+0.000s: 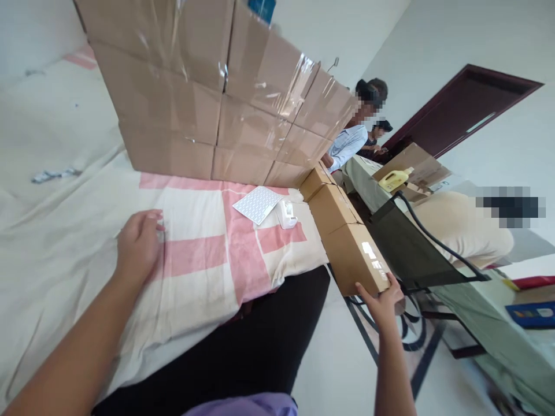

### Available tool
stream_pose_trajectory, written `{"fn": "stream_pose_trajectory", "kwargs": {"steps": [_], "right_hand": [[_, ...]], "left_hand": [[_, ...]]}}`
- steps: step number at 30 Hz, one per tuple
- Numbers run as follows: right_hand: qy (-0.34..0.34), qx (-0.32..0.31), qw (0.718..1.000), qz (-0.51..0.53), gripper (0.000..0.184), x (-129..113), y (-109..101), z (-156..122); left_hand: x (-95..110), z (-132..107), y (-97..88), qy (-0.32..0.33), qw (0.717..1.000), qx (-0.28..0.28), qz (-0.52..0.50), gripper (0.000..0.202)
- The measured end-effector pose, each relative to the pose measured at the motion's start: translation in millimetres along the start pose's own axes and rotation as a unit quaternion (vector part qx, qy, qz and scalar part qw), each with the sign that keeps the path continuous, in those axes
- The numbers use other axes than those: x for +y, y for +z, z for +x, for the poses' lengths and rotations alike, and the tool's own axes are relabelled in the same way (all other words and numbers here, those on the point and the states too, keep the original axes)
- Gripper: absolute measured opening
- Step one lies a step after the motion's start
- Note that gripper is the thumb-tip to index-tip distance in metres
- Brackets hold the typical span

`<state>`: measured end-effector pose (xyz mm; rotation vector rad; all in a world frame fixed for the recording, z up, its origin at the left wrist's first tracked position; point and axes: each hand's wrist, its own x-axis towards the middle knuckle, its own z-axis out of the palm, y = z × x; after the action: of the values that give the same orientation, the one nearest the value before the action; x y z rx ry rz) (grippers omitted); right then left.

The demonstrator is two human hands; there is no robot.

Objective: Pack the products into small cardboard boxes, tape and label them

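"Head view: where's the cardboard box [353,257]?"
"Right of centre, brown, white-patched; the right hand's [385,303] thumb and fingers clasp its end. Left hand's [137,242] loosely curled."
"Nearby?"
"White tape dispenser [287,215], centre; black chair [405,245] crowding the right."

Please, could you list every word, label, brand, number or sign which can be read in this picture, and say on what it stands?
No text can be read here.
White sheet: rows of marks, too small to read.
Cardboard row touched by the right hand: white patches, too blurred.
Blue pack: coloured marks, too blurred.
Yellow bottle: no words can be made out.
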<state>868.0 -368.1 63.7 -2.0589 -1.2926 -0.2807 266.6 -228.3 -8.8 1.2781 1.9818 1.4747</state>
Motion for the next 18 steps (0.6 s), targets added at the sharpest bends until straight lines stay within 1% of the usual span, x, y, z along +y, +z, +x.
{"fn": "stream_pose_trajectory", "kwargs": {"steps": [3, 5, 7, 8, 10, 12, 15, 18], "right_hand": [[-0.003, 0.004, 0.999, 0.032, 0.118, 1.0, 4.9, -2.6], [0.003, 0.025, 0.997, 0.07, 0.13, -0.7, 12.3, -7.0], [0.025, 0.05, 0.988, 0.146, 0.141, -4.1, 23.0, -13.4], [0.04, 0.06, 0.979, 0.191, 0.143, -5.9, 28.9, -17.1], [0.071, 0.073, 0.958, 0.267, 0.145, -8.3, 40.4, -24.3], [0.09, 0.091, 0.945, 0.302, 0.148, -8.7, 48.9, -29.9], [0.094, 0.102, 0.936, 0.325, 0.149, -7.0, 54.3, -35.1], [0.096, 0.093, 0.93, 0.342, 0.144, -2.4, 55.3, -41.6]], "left_hand": [[-1.1, 0.3, -1.5, -0.038, 0.998, -0.02, -0.037, 0.039], [-2.3, 1.8, -2.0, -0.05, 0.998, -0.037, -0.023, 0.035], [-1.9, 3.0, -2.3, -0.045, 0.998, -0.052, -0.003, 0.031], [-1.0, 3.0, -2.3, -0.04, 0.997, -0.059, 0.004, 0.029], [1.4, 2.1, -2.1, -0.03, 0.997, -0.068, 0.012, 0.029], [3.2, 0.8, -1.8, -0.03, 0.997, -0.066, 0.019, 0.031], [4.2, 0.7, -1.4, -0.04, 0.997, -0.065, 0.034, 0.033], [4.7, 1.3, -1.8, -0.033, 0.993, -0.092, 0.063, 0.033]]}}
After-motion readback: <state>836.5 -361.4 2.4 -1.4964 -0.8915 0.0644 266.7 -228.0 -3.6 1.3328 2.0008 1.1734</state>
